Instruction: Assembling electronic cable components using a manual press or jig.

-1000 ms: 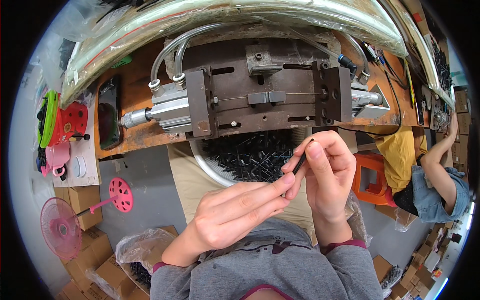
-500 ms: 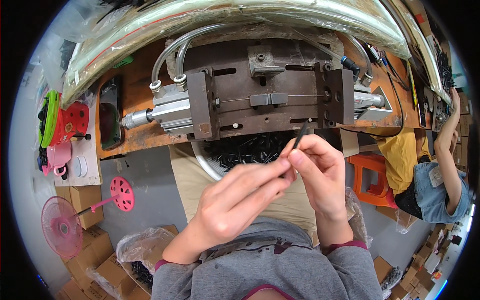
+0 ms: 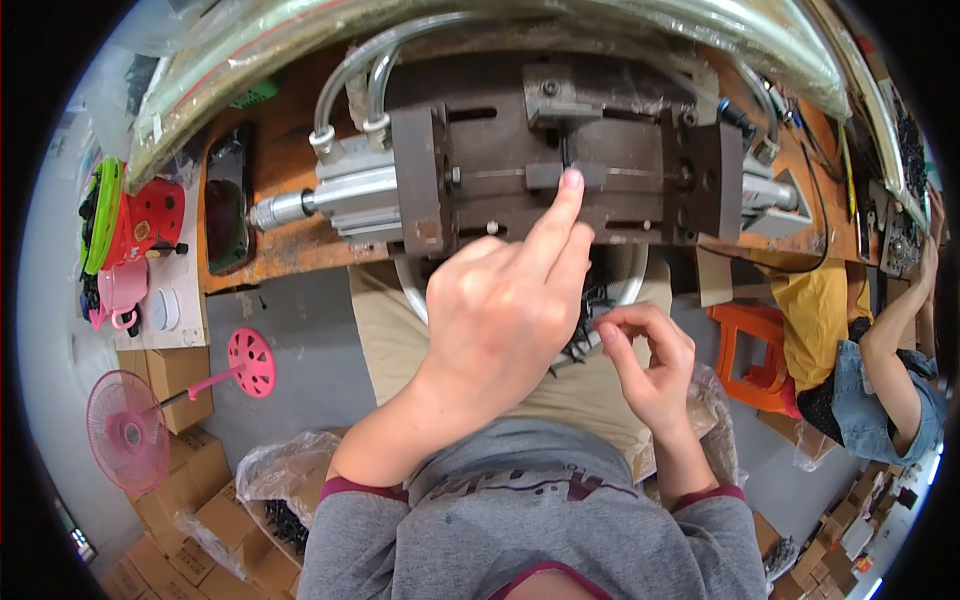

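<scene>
Reaching hand: the left hand (image 3: 500, 310) is raised to the far side, index finger extended, its tip touching the small block at the centre of the metal press fixture (image 3: 570, 175); the other fingers are curled in toward the palm.
Part at fingertip: a thin dark pin (image 3: 565, 152) stands upright in the fixture's slot just beyond the fingertip; whether the finger touches the pin itself cannot be told.
Second hand: the right hand (image 3: 648, 365) sits nearer and to the right, thumb and forefinger drawn together as if pinching, the remaining fingers loosely bent; what lies between them is too small to tell.
Parts supply: a round basin of small black parts (image 3: 610, 295) lies just below the fixture, between the two hands and partly hidden by the left one.
Fixture mounting: the fixture rests on a worn orange workbench (image 3: 280, 190), with a pneumatic cylinder (image 3: 330, 200) at its left end and grey hoses (image 3: 350, 75) arching over it.
Surroundings: a dark phone (image 3: 228, 210) lies on the bench's left part; a pink fan (image 3: 130, 430) stands on the floor at the left; another person in a yellow top (image 3: 830, 320) sits at the right beside an orange stool (image 3: 755, 350).
</scene>
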Motion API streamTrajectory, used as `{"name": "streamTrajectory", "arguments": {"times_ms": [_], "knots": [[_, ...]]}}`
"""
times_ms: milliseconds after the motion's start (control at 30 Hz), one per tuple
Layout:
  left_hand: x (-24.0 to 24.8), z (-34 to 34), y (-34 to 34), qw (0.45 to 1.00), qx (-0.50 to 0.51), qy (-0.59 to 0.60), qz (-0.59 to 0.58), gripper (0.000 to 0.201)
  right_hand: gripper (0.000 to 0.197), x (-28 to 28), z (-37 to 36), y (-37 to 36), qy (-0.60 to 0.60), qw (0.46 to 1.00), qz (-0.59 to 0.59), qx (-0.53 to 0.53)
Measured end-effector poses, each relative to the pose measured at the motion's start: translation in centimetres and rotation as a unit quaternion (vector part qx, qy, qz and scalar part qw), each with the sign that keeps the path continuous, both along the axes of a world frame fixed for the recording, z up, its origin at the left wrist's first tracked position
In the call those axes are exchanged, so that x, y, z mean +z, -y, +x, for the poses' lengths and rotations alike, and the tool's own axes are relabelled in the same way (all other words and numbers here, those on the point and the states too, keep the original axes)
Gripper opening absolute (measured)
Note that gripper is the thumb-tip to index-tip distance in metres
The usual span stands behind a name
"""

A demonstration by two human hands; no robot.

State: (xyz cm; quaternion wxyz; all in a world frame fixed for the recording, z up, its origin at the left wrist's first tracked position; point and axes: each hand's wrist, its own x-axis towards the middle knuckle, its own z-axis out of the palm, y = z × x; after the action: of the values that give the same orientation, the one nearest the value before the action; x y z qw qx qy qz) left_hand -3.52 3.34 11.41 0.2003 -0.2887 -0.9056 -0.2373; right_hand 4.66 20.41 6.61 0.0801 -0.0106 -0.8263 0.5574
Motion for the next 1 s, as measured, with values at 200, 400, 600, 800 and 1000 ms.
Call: {"name": "streamTrajectory", "arguments": {"times_ms": [200, 400, 600, 800, 1000], "knots": [[-0.9, -0.3, 0.9, 0.997, -0.049, -0.007, 0.066, 0.027, 0.043, -6.2, 2.3, -1.6, -0.065, 0.967, 0.237, 0.07], [-6.7, 3.7, 6.4, 0.984, 0.016, 0.13, 0.124, 0.011, 0.071, -10.8, 3.6, -1.4, -0.056, 0.932, 0.338, 0.12], [-14.9, 8.9, 8.3, 0.974, -0.066, 0.2, -0.086, 0.022, 0.103, -14.4, -1.4, 1.6, -0.045, 0.899, 0.402, 0.168], [-18.4, 8.9, 7.1, 0.959, -0.075, 0.245, -0.122, 0.026, 0.115, -16.0, -4.8, 4.0, 0.007, 0.891, 0.422, 0.165], [-17.8, 8.3, 6.6, 0.95, -0.104, 0.246, -0.161, 0.027, 0.111, -17.3, -5.6, 5.0, -0.017, 0.909, 0.411, 0.07]]}}
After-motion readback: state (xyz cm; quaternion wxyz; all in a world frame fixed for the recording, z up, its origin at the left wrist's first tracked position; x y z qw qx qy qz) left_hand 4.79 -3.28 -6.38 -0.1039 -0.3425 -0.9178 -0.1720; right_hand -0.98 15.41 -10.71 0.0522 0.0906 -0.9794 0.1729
